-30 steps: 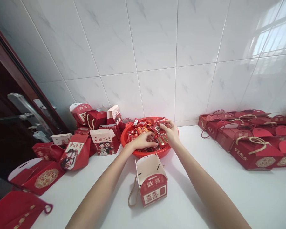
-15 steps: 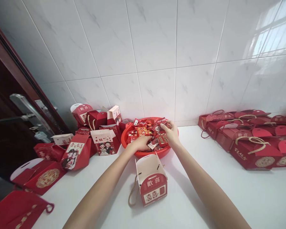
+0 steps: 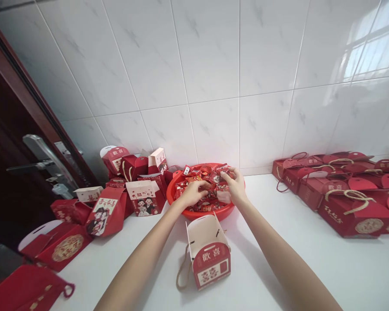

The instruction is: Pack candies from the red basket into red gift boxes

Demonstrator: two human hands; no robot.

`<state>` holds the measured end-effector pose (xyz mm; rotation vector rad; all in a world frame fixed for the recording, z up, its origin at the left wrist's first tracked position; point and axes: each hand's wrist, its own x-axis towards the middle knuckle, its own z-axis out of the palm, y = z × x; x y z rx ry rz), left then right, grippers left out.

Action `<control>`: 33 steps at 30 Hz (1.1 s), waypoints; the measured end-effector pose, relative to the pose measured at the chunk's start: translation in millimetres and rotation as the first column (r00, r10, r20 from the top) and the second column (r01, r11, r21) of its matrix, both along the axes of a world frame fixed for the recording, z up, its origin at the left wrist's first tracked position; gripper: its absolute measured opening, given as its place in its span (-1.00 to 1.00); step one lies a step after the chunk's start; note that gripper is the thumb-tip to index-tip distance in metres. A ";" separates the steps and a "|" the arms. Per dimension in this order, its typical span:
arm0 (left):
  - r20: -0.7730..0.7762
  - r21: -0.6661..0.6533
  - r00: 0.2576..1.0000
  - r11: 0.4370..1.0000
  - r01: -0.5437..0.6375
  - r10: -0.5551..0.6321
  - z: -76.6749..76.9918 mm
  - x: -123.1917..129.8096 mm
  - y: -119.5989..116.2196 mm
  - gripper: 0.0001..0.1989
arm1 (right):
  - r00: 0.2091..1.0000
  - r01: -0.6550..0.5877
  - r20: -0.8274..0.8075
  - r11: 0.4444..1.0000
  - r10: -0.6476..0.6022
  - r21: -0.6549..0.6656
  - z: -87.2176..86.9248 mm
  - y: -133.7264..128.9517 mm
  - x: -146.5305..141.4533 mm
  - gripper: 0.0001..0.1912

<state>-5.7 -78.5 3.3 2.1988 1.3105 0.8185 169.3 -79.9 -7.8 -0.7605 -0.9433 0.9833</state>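
Observation:
A red plastic basin (image 3: 215, 214) full of wrapped candies (image 3: 210, 173) stands against the wall. Over its left part is my left hand (image 3: 196, 192), thumb and fingers apart just above the candies, with nothing visible between them. My right hand (image 3: 236, 185) is at the basin's right rim, thumb and fingers closed on a red wrapped candy (image 3: 218, 178). In front of the basin a red and cream gift box (image 3: 213, 263) stands with its top open and a rope handle (image 3: 182, 272) hanging at its left side.
Several red gift boxes (image 3: 142, 199) crowd the left side, some with open flaps. More boxes with rope handles (image 3: 350, 211) stand in rows at the right. All rest on a white table (image 3: 259, 268) against a tiled wall (image 3: 214, 56). A door with a metal handle (image 3: 45, 155) is at the left.
My left hand has lifted a little out of the candies, and its fingers now show. The right hand stays at the basin's right side. The camera view has shifted slightly.

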 end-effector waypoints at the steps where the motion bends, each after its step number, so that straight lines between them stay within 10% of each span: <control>1: 0.032 0.024 0.999 1.000 -0.009 0.008 -0.4 -0.6 0.3 -0.75 | 1.000 -0.001 -0.004 1.000 0.000 -0.007 -0.1 -0.1 -0.2 -0.67; 14: 0.249 -0.031 0.960 0.992 -0.123 0.127 -9.0 -9.6 10.6 -0.84 | 1.000 -0.004 -0.013 1.000 0.004 -0.010 1.0 -0.8 -0.8 -0.67; 25: -0.260 0.006 0.963 0.998 -0.065 0.065 -1.9 -4.0 -1.7 -0.75 | 1.000 0.007 0.006 1.000 -0.007 -0.011 0.2 -0.6 -0.2 -0.67; 33: -0.162 -0.092 0.986 0.996 0.011 -0.026 -4.9 -4.1 -2.1 -0.66 | 1.000 -0.008 0.001 1.000 0.008 -0.008 1.5 -2.3 0.1 -0.67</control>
